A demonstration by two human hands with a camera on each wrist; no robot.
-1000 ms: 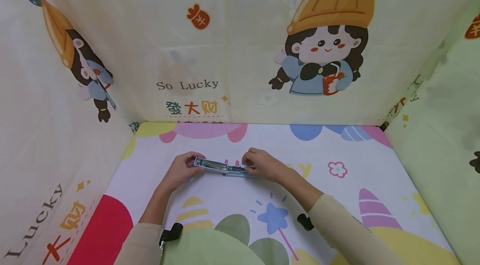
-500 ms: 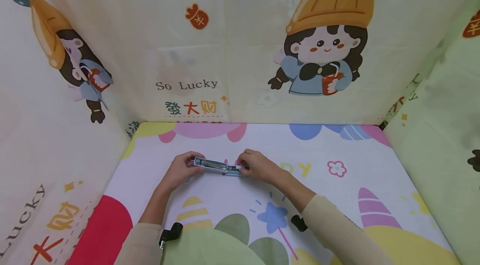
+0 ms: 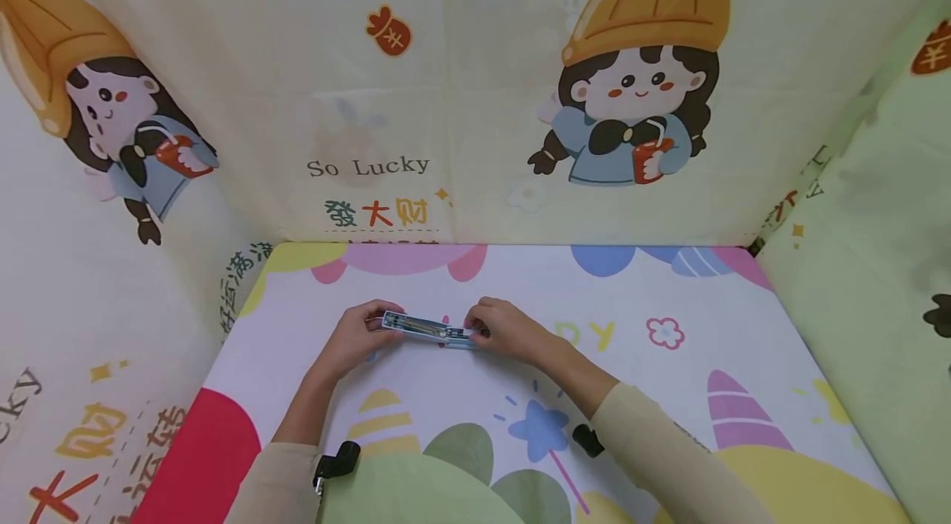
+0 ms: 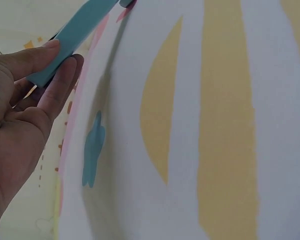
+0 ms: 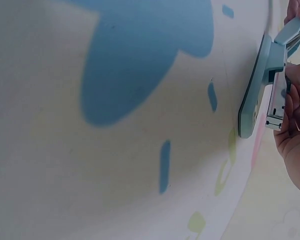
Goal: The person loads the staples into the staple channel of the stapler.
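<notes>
A light-blue stapler [image 3: 423,329] is folded open above the tabletop in the head view, its metal inside facing up. My left hand [image 3: 361,334] grips the far left end of its top cover. In the left wrist view the thumb and fingers of my left hand [image 4: 27,100] pinch that blue cover [image 4: 72,42]. My right hand [image 3: 508,330] has its fingers curled at the stapler's right part. In the right wrist view my right hand [image 5: 297,117] holds the metal staple channel [image 5: 277,102], beside the blue base [image 5: 252,92]. Whether staples lie in the channel is hidden.
A white cloth with colourful cartoon prints covers the table [image 3: 631,392]. Cream printed curtains stand behind [image 3: 490,95] and at both sides. A black wrist camera mount [image 3: 338,460] sits on the left sleeve, another [image 3: 588,441] by the right sleeve.
My right hand has slid a little to the left along the stapler. My left hand and the cover have stayed nearly still. The left side curtain has shifted.
</notes>
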